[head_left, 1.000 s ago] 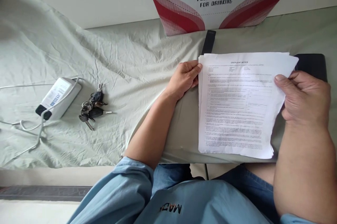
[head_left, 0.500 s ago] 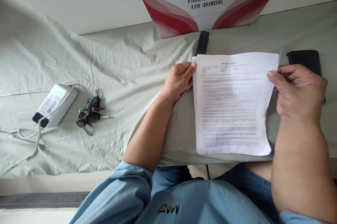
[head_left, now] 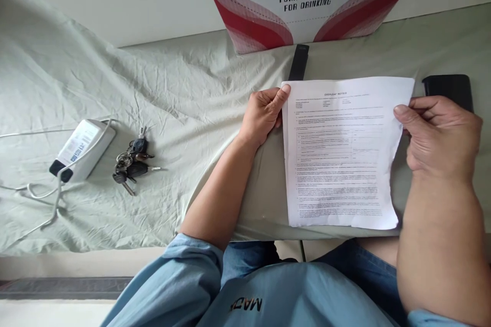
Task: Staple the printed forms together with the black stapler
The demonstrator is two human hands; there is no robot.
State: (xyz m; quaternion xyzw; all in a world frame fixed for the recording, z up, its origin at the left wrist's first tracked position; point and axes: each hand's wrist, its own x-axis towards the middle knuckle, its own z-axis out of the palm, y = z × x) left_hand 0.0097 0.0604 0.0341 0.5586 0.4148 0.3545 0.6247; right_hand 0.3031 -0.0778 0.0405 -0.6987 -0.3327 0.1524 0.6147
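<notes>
A small stack of printed sheets (head_left: 341, 163), headed "Overleaf Notes", is held up over the cloth-covered surface. My left hand (head_left: 264, 112) pinches its upper left edge, thumb on top. On the other side, my right hand (head_left: 441, 130) grips the upper right edge between thumb and fingers. Small text and a ruled table cover the front page, and the lower edges look slightly worn and curled. Behind the top edge of the papers lies a dark, narrow object, probably a stapler (head_left: 299, 62), partly hidden. Past my right hand sits a black flat case or wallet (head_left: 448, 90), partly covered by the hand.
A white and red water carton (head_left: 303, 15) stands at the back against the wall. To the left on the wrinkled green cloth (head_left: 184, 81) lie a bunch of keys (head_left: 134, 160) and a white power adapter (head_left: 82, 150) with a grey cable (head_left: 57, 196).
The view has shifted slightly, so most things sit a little further right. My right hand and the top right corner of the papers have moved slightly outward. Both hands keep their hold.
</notes>
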